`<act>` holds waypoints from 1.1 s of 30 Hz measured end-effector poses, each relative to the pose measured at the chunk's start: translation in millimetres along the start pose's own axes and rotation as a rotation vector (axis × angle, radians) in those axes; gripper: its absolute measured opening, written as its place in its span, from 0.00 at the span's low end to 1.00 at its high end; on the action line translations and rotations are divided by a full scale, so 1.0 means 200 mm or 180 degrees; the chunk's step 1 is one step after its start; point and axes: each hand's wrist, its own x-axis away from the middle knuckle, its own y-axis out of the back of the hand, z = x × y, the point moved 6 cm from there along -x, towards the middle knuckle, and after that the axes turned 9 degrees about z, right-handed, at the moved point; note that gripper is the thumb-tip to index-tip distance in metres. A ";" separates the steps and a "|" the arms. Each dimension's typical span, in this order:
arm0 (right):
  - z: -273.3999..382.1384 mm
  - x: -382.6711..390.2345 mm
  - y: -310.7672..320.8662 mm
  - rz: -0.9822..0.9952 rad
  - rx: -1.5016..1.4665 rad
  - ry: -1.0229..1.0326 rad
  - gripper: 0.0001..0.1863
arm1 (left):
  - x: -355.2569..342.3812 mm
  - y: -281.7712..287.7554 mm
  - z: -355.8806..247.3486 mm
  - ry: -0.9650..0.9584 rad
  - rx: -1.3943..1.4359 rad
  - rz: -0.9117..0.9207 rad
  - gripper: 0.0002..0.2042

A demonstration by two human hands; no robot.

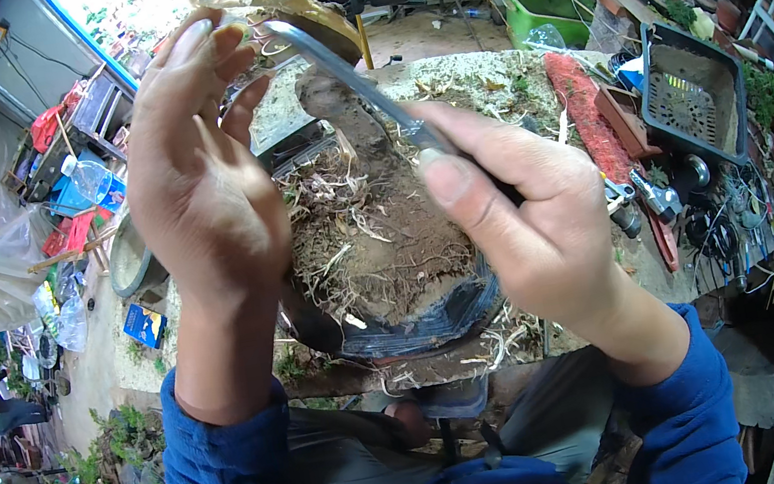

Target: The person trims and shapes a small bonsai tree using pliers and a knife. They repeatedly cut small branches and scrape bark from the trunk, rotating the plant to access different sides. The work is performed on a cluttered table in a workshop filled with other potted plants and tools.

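Cluttered counter under you carries the root ball, between your wrists. Your right hand grips a metal tool, slanting up-left toward your left hand, open with fingers spread.

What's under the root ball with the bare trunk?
The root ball sits in a crumpled black plastic pot on the littered workbench. Loose roots show at the pot's rim. The pot's base and the bench beneath are covered.
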 end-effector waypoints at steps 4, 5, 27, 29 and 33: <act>-0.13 0.03 0.06 -0.0075 -0.0088 -0.0527 0.15 | -0.05 0.01 0.05 0.0143 -0.1000 0.0535 0.24; -0.15 0.03 0.07 -0.0052 -0.0039 -0.0629 0.14 | -0.05 0.01 0.06 0.0147 -0.0937 0.0612 0.22; -0.22 -0.04 0.05 0.0092 -0.0374 0.0260 0.24 | -0.15 -0.07 0.20 0.0628 0.0435 0.1439 0.28; -0.22 -0.06 0.02 0.0075 -0.0316 0.0272 0.21 | -0.14 -0.08 0.20 0.0616 0.0647 0.1477 0.29; -0.22 -0.09 -0.03 -0.0043 -0.0348 0.0117 0.20 | -0.13 -0.13 0.19 0.0732 0.1176 0.2130 0.32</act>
